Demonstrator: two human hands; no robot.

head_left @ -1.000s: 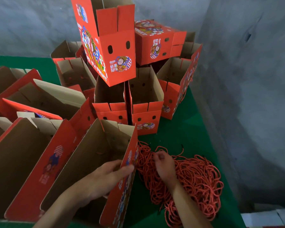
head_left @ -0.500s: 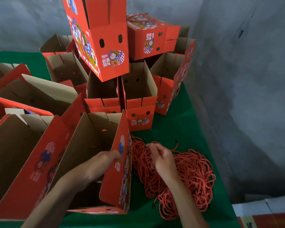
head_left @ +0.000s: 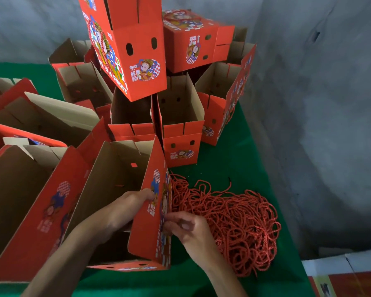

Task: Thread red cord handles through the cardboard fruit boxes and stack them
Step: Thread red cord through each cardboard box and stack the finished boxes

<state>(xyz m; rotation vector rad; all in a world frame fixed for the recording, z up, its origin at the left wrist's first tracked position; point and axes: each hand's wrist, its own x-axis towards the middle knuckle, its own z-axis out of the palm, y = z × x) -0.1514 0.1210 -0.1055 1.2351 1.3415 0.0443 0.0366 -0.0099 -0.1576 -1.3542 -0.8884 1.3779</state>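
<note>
The open box (head_left: 135, 189) stands between my hands: left hand (head_left: 124, 207) grips its right wall (head_left: 150, 221) from inside, right hand (head_left: 187, 229) pinches at the wall's outer face (cord end unseen), cord pile (head_left: 234, 221) just right.

A green-covered table (head_left: 234, 166) bears open red cardboard boxes (head_left: 180, 133) and a red cord pile (head_left: 234, 221).

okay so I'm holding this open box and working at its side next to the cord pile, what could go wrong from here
1. The red cords lie in one tangled heap, so pulling one may drag others along.
2. Your left hand grips only the near box's tall side panel; pushing from your right hand could bend it.
3. The top box on the stack looks tilted and overhanging, so a bump might topple it.
</note>
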